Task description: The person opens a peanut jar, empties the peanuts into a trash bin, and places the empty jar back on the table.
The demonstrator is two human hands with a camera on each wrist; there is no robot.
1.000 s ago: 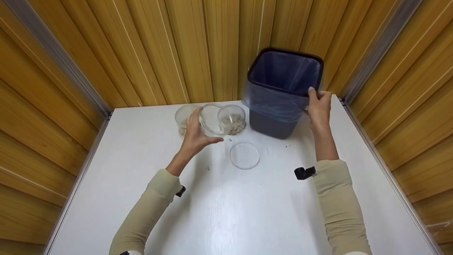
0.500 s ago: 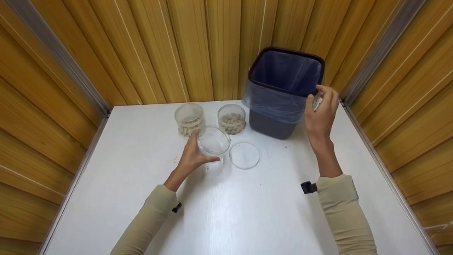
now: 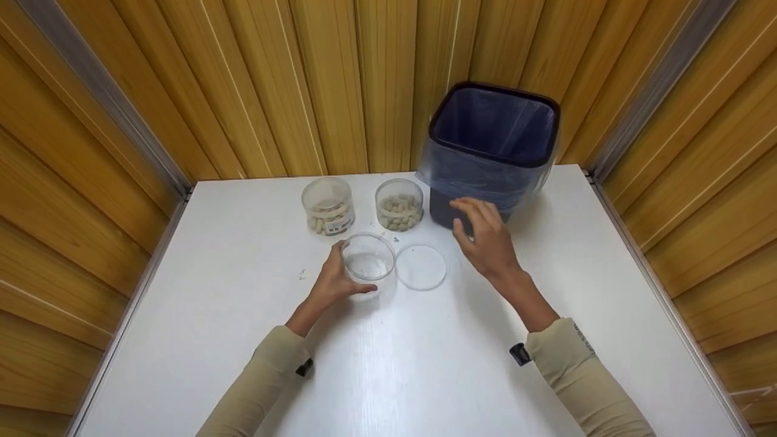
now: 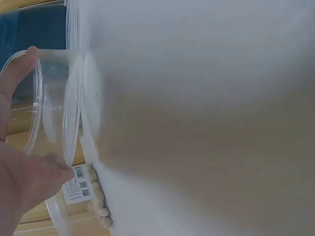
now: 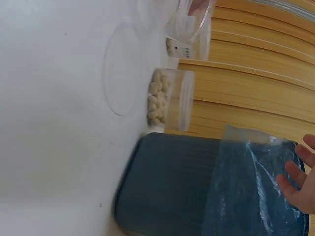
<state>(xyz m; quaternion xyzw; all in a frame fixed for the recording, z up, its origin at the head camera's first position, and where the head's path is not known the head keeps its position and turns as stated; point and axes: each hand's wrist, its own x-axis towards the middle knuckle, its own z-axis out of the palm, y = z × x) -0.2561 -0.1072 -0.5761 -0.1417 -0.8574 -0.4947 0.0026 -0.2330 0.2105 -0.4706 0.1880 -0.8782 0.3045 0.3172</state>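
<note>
An empty clear jar (image 3: 368, 260) stands upright on the white table (image 3: 388, 364), and my left hand (image 3: 355, 268) grips it round the side. In the left wrist view the thumb (image 4: 34, 182) and a finger (image 4: 17, 73) wrap the empty jar (image 4: 51, 103). Its flat clear lid (image 3: 420, 267) lies just right of it. My right hand (image 3: 467, 218) hovers with relaxed fingers in front of the dark bin (image 3: 493, 152), above and right of the lid, holding nothing. The right wrist view shows the lid (image 5: 120, 69), the bin (image 5: 167, 187) and my fingers (image 5: 300, 182).
Two clear jars with pale pieces stand behind the empty one: a labelled jar (image 3: 328, 206) and another (image 3: 399, 204). The bin has a blue bag liner (image 3: 479, 176) and sits at the back right. Wooden walls (image 3: 273, 91) enclose the table on three sides. A few crumbs (image 3: 301, 274) lie on it.
My left hand brought the tilted empty jar down and set it upright on the table. My right hand let go of the bin's rim and moved left and down toward the lid.
</note>
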